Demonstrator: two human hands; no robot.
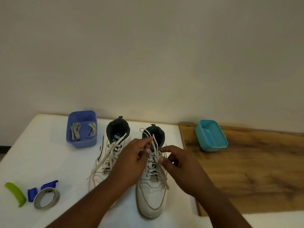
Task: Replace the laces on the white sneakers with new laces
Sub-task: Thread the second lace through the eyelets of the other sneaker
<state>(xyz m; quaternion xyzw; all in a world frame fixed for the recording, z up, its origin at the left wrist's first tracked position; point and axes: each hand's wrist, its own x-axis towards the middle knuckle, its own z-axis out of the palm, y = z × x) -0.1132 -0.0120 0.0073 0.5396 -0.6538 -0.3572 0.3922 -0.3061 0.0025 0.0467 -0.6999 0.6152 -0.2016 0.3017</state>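
Two white sneakers stand side by side on the white table, toes toward me. The left sneaker has loose off-white laces trailing over its side. Over the right sneaker, my left hand pinches a strand of its old lace and lifts it near the collar. My right hand hovers at the upper eyelets with thumb and forefinger curled at the lace crossing. New grey laces lie bundled in a blue bin behind the left sneaker.
An empty teal bin sits on a wooden board to the right. At the front left lie a green clip, a blue clip and a roll of grey tape. A plain wall stands behind the table.
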